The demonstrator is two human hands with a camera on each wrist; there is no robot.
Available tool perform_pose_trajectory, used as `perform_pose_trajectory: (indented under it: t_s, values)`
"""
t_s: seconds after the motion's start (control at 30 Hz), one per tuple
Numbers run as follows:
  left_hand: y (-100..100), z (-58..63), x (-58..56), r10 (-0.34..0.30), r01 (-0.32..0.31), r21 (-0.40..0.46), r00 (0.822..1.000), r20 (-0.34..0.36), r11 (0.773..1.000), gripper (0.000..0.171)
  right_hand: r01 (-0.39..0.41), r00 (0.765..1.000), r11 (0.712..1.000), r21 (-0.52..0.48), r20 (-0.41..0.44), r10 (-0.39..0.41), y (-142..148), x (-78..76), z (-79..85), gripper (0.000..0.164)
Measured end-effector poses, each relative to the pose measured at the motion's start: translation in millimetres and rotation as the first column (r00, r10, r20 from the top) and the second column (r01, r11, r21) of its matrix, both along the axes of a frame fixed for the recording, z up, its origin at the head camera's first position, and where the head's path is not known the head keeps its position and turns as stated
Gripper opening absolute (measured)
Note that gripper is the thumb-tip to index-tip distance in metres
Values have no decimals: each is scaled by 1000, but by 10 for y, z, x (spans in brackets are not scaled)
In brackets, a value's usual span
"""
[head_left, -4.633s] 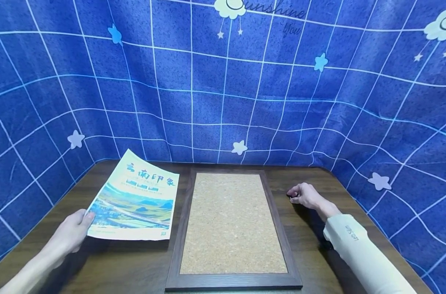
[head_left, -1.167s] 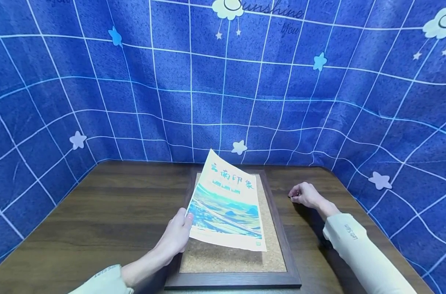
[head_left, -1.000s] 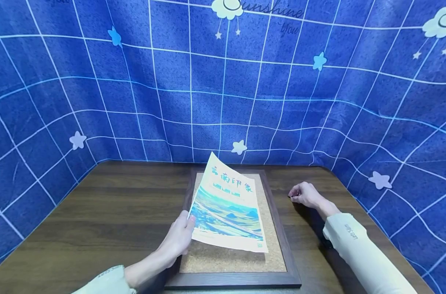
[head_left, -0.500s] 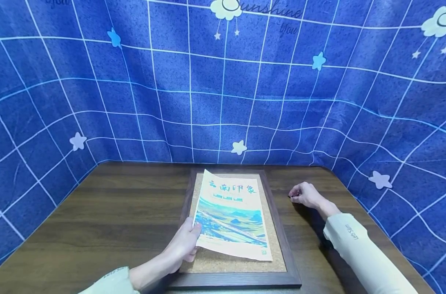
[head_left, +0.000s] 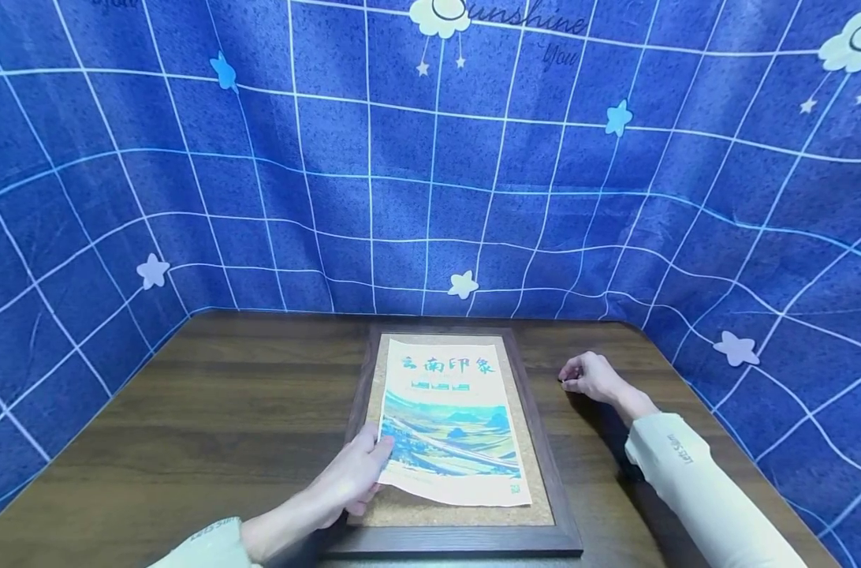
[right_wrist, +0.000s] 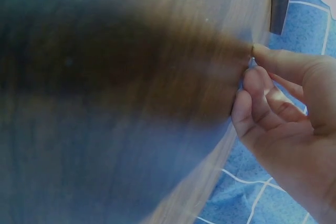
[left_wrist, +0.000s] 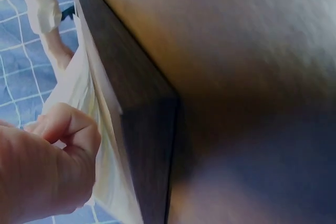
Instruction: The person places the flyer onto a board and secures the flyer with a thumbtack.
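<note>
A poster with blue Chinese characters and a landscape lies over a cork board in the head view, its lower edge slightly curved. My left hand pinches the poster's lower left edge, thumb on top. In the left wrist view that hand grips the pale paper beside the dark frame. To the right of the board, my right hand rests on the table with fingers bent. In the right wrist view its thumb and fingertips almost meet; I cannot tell whether something tiny sits between them.
The board's dark wooden frame sits on a brown wood-grain table. A blue curtain with white grid lines, stars and clouds hangs behind the table and along its sides.
My left hand has carried the poster from left of the board to over it, then lowered and flattened it there. My right hand has stayed in nearly the same place.
</note>
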State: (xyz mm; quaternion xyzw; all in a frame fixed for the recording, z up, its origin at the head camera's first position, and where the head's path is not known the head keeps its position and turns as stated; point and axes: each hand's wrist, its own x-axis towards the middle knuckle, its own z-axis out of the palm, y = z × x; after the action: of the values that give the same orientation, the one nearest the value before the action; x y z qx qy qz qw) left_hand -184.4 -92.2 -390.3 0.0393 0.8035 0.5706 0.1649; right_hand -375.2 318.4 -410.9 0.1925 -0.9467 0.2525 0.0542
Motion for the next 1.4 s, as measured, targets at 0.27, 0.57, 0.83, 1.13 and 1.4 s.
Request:
perform_pose_trajectory:
  t_s: [0.27,0.57,0.83,1.13,1.4]
  values:
    - [-171,81,-110,-127,-5,-414,949,-290,910,21,-6,1000,1000,16,-9,6,-8,11,2,7]
    - [-344,121,-439,-573,166,-687,704,-420,707,48,-3,1000,1000,-3,-3,3,-10,51,19,8]
    - [-361,-19,-629,-669,308,-721,687,-282,621,82,8,1000,999,-32,12,-7,-78,18,67,6]
    - [-360,-86,-634,-693,320,-749,678,-246,579,84,-1,1000,996,-93,29,3,-436,-147,331,5]
    - [-351,-82,-624,-692,324,-745,679,-246,583,85,-24,999,994,-110,-23,22,-981,-317,524,10]
